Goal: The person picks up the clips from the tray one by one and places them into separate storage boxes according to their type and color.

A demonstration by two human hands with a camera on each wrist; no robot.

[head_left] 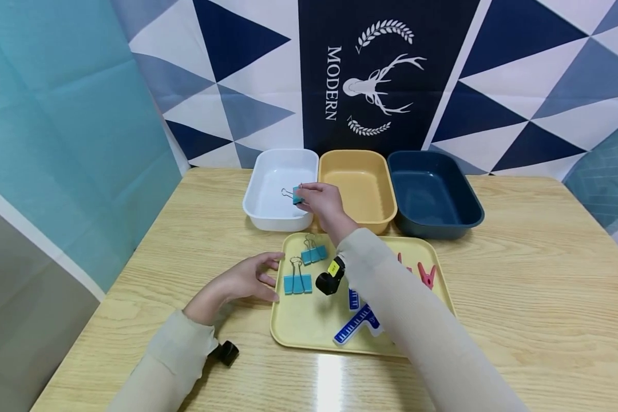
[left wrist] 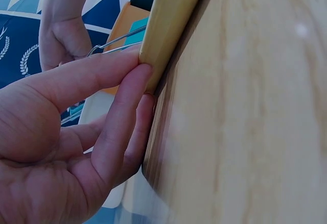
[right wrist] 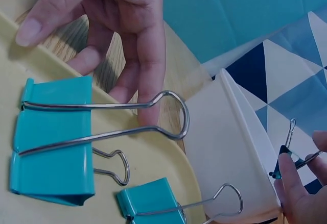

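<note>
Pink clips (head_left: 427, 277) on tray (head_left: 301, 329), head view only

And there's the pale wood-grain table (head_left: 535, 263), a white glare streak (head_left: 329, 380) blazing at its near edge! Behind it, a navy, slate-blue and white triangle-patterned sheet (head_left: 247, 43), split by a black panel (head_left: 381, 63) where a white antlered stag's head (head_left: 359, 87) lies sideways beside "MODERN". Over left, a smooth turquoise wall covering (head_left: 56, 114), grey below a white stripe (head_left: 36, 234)!

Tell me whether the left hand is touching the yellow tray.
Touching. The left wrist view shows the left hand with a fingertip resting against the rim of the yellow tray.
</note>
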